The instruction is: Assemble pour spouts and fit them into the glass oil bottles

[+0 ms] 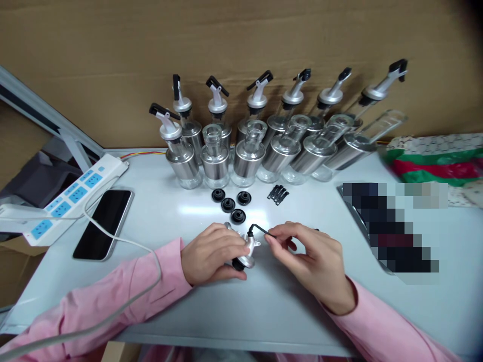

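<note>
My left hand (217,254) is closed around a silver pourer spout (249,247), which it steadies low over the table with the tip pointing up and a black stopper at its base. My right hand (307,256) pinches a thin, bent black flip cap (258,229) between thumb and fingers; its hooked end touches the top of the spout. Another silver piece (227,225) shows partly behind my left hand. Just beyond the hands lie several round black stoppers (228,204) and a small group of black flip caps (278,194).
Glass bottles with metal sleeves (216,163) stand in two rows at the back, several topped with pourers. To the left are a power strip (77,198), a phone (103,224) and a white cable (124,236). A patterned bag (437,163) and a blurred-out item (392,231) lie right.
</note>
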A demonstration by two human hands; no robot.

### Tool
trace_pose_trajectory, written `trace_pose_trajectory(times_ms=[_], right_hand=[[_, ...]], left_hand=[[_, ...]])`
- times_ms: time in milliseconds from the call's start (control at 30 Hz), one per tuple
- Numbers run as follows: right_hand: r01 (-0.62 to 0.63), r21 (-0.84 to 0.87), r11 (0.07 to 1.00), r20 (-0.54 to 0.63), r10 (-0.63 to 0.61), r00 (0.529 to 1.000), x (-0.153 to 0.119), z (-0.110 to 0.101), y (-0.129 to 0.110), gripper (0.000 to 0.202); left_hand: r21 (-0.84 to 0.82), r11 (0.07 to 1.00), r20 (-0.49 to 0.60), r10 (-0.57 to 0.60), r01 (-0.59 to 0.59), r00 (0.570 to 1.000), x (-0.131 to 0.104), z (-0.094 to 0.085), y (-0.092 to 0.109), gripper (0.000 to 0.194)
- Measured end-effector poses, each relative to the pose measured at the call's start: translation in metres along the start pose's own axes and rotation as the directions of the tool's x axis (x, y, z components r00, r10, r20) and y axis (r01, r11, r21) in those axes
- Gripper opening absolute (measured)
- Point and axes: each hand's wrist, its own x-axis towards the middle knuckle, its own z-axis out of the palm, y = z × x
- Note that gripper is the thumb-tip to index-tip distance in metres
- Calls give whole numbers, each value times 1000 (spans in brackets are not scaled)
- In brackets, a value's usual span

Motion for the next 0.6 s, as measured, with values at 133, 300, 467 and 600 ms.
trace_pose_trajectory(times_ms=[133, 300, 467, 600], right_hand=[[51, 14, 999, 39, -51, 998, 0, 0, 0, 7], [68, 47, 997, 73, -71, 995, 1, -1, 0, 7], [87, 44, 995, 99, -91, 991, 2, -1, 0, 8], [113, 54, 992, 116, -118, 986, 3, -1, -1, 9]], left_hand=[[10, 1000, -13, -1, 1, 1000, -1, 0, -1, 31], [92, 996, -16, 20, -19, 1000, 0, 1, -1, 29], [178, 984, -59, 19, -8, 998, -2, 2, -1, 28], [184, 982, 14, 30, -32, 999, -2, 0, 0, 28]])
